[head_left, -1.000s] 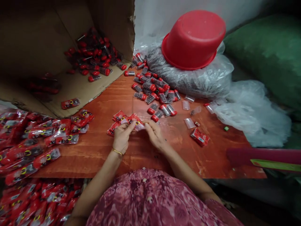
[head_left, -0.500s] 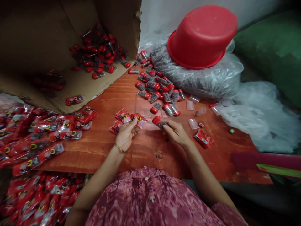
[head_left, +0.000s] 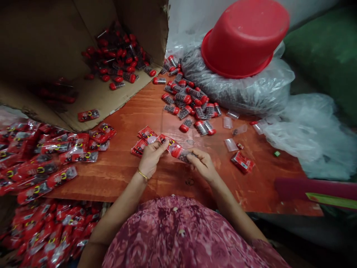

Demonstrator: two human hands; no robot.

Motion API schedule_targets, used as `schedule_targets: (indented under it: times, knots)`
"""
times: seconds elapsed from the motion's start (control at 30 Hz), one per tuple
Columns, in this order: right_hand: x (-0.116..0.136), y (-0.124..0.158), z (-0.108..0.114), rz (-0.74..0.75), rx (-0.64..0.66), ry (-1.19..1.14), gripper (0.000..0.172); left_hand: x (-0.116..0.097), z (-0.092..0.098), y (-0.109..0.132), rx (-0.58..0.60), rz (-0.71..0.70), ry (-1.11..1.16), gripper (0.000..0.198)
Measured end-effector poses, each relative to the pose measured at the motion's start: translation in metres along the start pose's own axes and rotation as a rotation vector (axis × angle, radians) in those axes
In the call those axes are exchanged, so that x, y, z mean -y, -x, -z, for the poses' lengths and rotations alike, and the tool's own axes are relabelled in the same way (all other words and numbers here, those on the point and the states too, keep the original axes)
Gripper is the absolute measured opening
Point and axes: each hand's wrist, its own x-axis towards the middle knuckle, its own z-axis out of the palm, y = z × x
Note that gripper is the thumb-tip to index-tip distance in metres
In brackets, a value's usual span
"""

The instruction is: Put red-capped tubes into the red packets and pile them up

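Note:
My left hand pinches a small red printed sachet at its open end, over the red wooden table. My right hand grips a small red-capped tube and holds its cap end at the sachet's mouth. Both hands meet near the table's middle. A few more empty red sachets lie just left of my left hand. A heap of loose red-capped tubes lies a little beyond my hands.
A pile of filled red sachets covers the left side. An open cardboard box at back left holds more tubes. A red plastic basin rests upside down on a clear bag. Small clear caps and a red packet lie to the right.
My right hand reached right, took a red-capped tube from the table and brought it back to the sachet in my left hand. The view shifted slightly.

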Motion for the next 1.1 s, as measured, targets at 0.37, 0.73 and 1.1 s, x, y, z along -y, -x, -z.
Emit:
schedule_targets:
  times: [0.37, 0.73, 1.1]
  knots:
    - [-0.023, 0.001, -0.035, 0.054, -0.197, -0.058, 0.025, 0.017, -0.013, 0.001, -0.038, -0.082, 0.212, 0.029]
    - [-0.012, -0.010, -0.060, -0.130, -0.086, -0.415, 0.035, 0.010, -0.008, 0.001, 0.079, 0.024, 0.088, 0.036]
    - [-0.014, -0.020, -0.063, -0.032, -0.029, -0.220, 0.029, 0.006, -0.001, 0.013, 0.020, 0.008, 0.251, 0.032]
